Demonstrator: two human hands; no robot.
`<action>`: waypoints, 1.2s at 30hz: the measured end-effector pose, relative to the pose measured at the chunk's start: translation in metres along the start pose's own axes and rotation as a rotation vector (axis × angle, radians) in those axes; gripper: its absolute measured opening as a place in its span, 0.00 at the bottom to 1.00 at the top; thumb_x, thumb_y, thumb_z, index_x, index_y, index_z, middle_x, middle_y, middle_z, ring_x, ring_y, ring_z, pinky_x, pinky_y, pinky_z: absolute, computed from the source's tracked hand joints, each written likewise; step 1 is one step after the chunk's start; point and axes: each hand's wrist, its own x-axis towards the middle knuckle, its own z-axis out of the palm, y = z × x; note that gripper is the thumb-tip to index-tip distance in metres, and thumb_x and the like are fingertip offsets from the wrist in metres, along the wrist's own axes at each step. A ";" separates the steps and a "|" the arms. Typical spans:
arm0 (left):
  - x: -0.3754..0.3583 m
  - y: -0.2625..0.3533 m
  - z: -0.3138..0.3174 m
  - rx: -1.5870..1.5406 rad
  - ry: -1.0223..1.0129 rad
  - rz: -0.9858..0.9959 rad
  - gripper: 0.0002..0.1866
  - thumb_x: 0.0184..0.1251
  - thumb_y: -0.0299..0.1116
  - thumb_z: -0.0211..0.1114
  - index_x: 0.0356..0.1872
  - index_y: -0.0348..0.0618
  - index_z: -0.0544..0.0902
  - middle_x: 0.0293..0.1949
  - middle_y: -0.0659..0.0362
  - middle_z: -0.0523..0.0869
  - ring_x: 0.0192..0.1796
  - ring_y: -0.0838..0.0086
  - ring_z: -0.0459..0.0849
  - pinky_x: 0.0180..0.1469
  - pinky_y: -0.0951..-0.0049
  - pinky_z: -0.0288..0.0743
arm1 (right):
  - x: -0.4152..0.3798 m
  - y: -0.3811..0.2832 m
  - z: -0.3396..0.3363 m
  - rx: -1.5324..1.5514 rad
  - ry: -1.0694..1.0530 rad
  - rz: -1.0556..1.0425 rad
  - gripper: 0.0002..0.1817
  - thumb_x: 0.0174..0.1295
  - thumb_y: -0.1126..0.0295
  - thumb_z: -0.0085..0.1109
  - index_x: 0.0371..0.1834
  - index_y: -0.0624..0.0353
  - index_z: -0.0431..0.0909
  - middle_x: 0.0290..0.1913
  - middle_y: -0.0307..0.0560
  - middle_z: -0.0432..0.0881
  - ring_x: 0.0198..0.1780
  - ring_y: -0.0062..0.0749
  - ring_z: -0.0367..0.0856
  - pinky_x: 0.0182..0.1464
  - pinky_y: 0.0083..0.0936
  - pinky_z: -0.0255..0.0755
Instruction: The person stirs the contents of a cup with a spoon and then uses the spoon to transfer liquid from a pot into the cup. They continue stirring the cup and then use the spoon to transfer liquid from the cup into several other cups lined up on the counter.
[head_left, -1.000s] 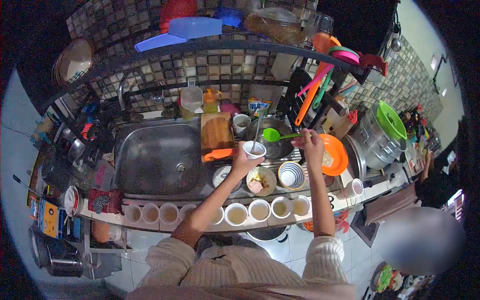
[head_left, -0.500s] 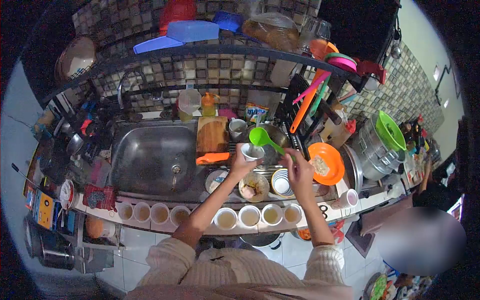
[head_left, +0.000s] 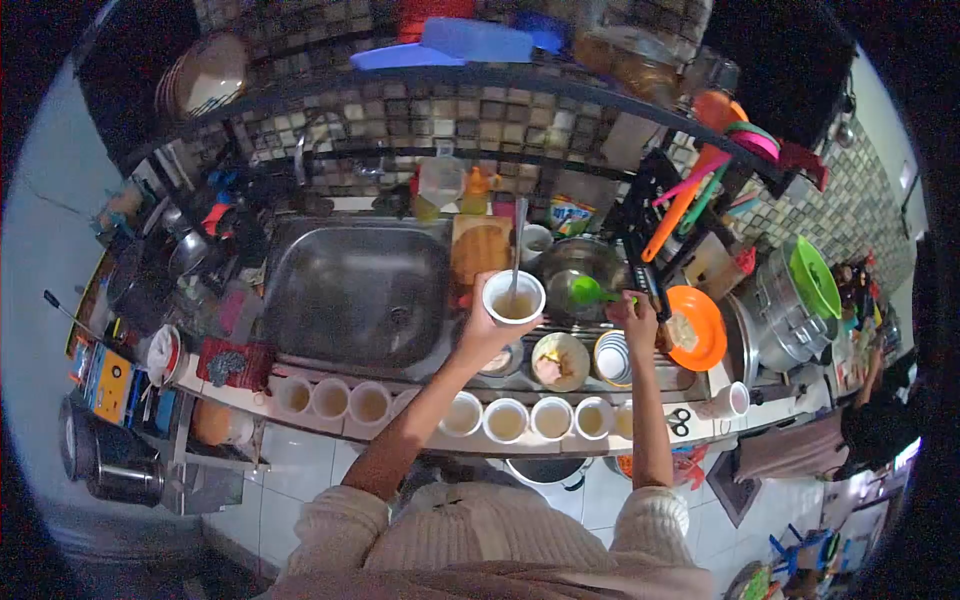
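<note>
My left hand (head_left: 492, 338) is wrapped round a white cup (head_left: 514, 297) that holds cloudy, pale brown liquid. A thin metal handle (head_left: 518, 240), like a spoon's, rises from the cup. To the right, my right hand (head_left: 636, 312) grips a green ladle (head_left: 588, 290) by its handle. The ladle's bowl is low over the metal pot (head_left: 565, 258), apart from the cup. Along the counter's front edge stand several filled cups (head_left: 505, 420); my left forearm partly covers one. Nearest my right hand are an orange plate (head_left: 712, 345) with pale food and a striped cup (head_left: 612, 360).
A steel sink (head_left: 350, 290) lies left of my hands, with a wooden board (head_left: 480, 250) beside it. Stacked metal pots (head_left: 785, 320) and a green basket (head_left: 815, 275) stand right. Scissors (head_left: 680, 420) lie near the front edge. A shelf (head_left: 450, 78) crosses above.
The ladle has moved away from above the cup and down over the pot with my right hand. The view has shifted, and the cup now appears larger and nearer.
</note>
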 end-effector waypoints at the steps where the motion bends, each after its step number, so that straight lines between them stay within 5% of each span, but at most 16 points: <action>1: -0.005 0.012 -0.011 0.009 0.011 -0.009 0.36 0.37 0.26 0.75 0.48 0.42 0.61 0.44 0.58 0.71 0.49 0.74 0.70 0.53 0.73 0.63 | 0.018 0.052 0.000 -0.144 0.009 0.013 0.16 0.62 0.62 0.49 0.45 0.64 0.69 0.28 0.53 0.80 0.29 0.38 0.81 0.32 0.29 0.77; 3: -0.013 0.033 -0.036 -0.015 -0.027 0.001 0.36 0.36 0.27 0.75 0.48 0.42 0.62 0.44 0.58 0.71 0.50 0.74 0.70 0.53 0.73 0.63 | -0.003 0.007 0.000 -0.790 0.002 -0.052 0.24 0.58 0.55 0.52 0.50 0.62 0.66 0.40 0.59 0.78 0.37 0.50 0.80 0.37 0.38 0.75; 5: -0.023 0.057 -0.060 0.019 -0.027 -0.010 0.36 0.36 0.27 0.76 0.48 0.43 0.63 0.44 0.59 0.72 0.49 0.75 0.71 0.53 0.74 0.64 | -0.036 -0.059 0.015 -1.118 0.122 0.053 0.30 0.54 0.51 0.53 0.54 0.60 0.63 0.53 0.60 0.69 0.45 0.56 0.74 0.42 0.43 0.71; 6: -0.028 0.070 -0.071 0.006 -0.047 -0.054 0.36 0.36 0.27 0.76 0.48 0.43 0.63 0.44 0.59 0.73 0.49 0.75 0.72 0.52 0.74 0.65 | -0.047 -0.098 0.027 -1.085 0.149 0.105 0.31 0.55 0.52 0.51 0.58 0.59 0.58 0.58 0.58 0.63 0.48 0.53 0.74 0.42 0.44 0.71; 7: -0.034 0.076 -0.081 -0.009 -0.068 -0.099 0.35 0.37 0.27 0.76 0.48 0.43 0.63 0.44 0.59 0.74 0.49 0.76 0.73 0.52 0.74 0.65 | -0.062 -0.139 0.038 -1.040 0.097 0.085 0.27 0.56 0.55 0.52 0.55 0.60 0.63 0.54 0.58 0.68 0.45 0.53 0.75 0.41 0.42 0.71; 9: -0.048 0.075 -0.100 0.028 -0.075 -0.089 0.36 0.36 0.27 0.76 0.48 0.42 0.64 0.43 0.59 0.75 0.48 0.75 0.74 0.52 0.75 0.66 | -0.062 -0.124 0.056 -0.761 -0.012 -0.494 0.22 0.56 0.62 0.56 0.51 0.62 0.68 0.48 0.53 0.71 0.39 0.44 0.76 0.38 0.35 0.71; 11: -0.063 0.073 -0.117 -0.019 -0.093 -0.162 0.37 0.35 0.29 0.77 0.48 0.42 0.64 0.43 0.59 0.75 0.48 0.75 0.74 0.52 0.74 0.66 | -0.093 -0.190 0.100 -0.264 -0.344 -0.369 0.19 0.54 0.66 0.58 0.47 0.64 0.71 0.41 0.48 0.73 0.36 0.32 0.75 0.36 0.25 0.69; 13: -0.075 0.078 -0.132 0.060 -0.099 -0.168 0.37 0.33 0.30 0.77 0.48 0.42 0.65 0.43 0.59 0.76 0.48 0.75 0.74 0.52 0.73 0.66 | -0.108 -0.222 0.138 -0.142 -0.631 -0.505 0.25 0.53 0.58 0.59 0.49 0.65 0.71 0.41 0.53 0.75 0.38 0.35 0.77 0.37 0.24 0.70; 15: -0.087 0.081 -0.147 0.013 -0.160 -0.261 0.37 0.33 0.30 0.78 0.48 0.41 0.65 0.43 0.59 0.75 0.48 0.75 0.74 0.52 0.73 0.66 | -0.121 -0.249 0.169 -0.145 -0.828 -0.447 0.19 0.53 0.60 0.58 0.43 0.64 0.74 0.35 0.51 0.76 0.34 0.37 0.77 0.34 0.27 0.69; 16: -0.092 0.075 -0.156 -0.018 -0.217 -0.309 0.47 0.29 0.27 0.78 0.57 0.40 0.60 0.51 0.58 0.72 0.55 0.72 0.71 0.58 0.70 0.62 | -0.126 -0.250 0.186 -0.140 -0.838 -0.442 0.19 0.53 0.60 0.58 0.43 0.64 0.74 0.35 0.51 0.76 0.34 0.37 0.77 0.34 0.27 0.69; 18: -0.102 0.080 -0.172 -0.057 -0.214 -0.350 0.47 0.29 0.27 0.78 0.57 0.40 0.60 0.51 0.58 0.72 0.55 0.72 0.70 0.59 0.69 0.62 | -0.137 -0.249 0.217 0.022 -0.884 -0.715 0.10 0.54 0.69 0.58 0.38 0.61 0.77 0.27 0.45 0.74 0.29 0.27 0.72 0.28 0.22 0.64; 21: -0.119 0.078 -0.192 -0.180 -0.097 -0.364 0.46 0.28 0.27 0.78 0.55 0.41 0.62 0.51 0.58 0.71 0.55 0.72 0.70 0.59 0.69 0.61 | -0.154 -0.260 0.226 -0.030 -1.031 -0.637 0.07 0.54 0.70 0.57 0.31 0.61 0.79 0.24 0.46 0.73 0.25 0.31 0.71 0.26 0.23 0.63; 24: -0.128 0.079 -0.217 0.146 -0.134 -0.223 0.41 0.31 0.29 0.79 0.50 0.41 0.62 0.46 0.59 0.74 0.50 0.75 0.73 0.54 0.72 0.65 | -0.172 -0.272 0.229 -0.044 -0.938 -0.660 0.06 0.54 0.70 0.56 0.29 0.62 0.78 0.21 0.46 0.73 0.22 0.32 0.74 0.24 0.22 0.65; 31: -0.139 0.073 -0.255 -0.083 -0.004 -0.294 0.38 0.33 0.28 0.78 0.48 0.41 0.63 0.44 0.56 0.75 0.49 0.72 0.74 0.53 0.71 0.67 | -0.218 -0.274 0.239 0.022 -0.912 -0.718 0.06 0.55 0.71 0.55 0.29 0.62 0.77 0.24 0.47 0.77 0.22 0.34 0.76 0.24 0.24 0.68; 36: -0.139 0.067 -0.271 0.128 -0.124 -0.261 0.40 0.31 0.28 0.78 0.49 0.42 0.63 0.46 0.57 0.74 0.50 0.72 0.74 0.53 0.70 0.67 | -0.216 -0.279 0.247 -0.101 -0.808 -0.748 0.05 0.53 0.72 0.56 0.29 0.62 0.77 0.26 0.48 0.78 0.24 0.36 0.78 0.26 0.25 0.70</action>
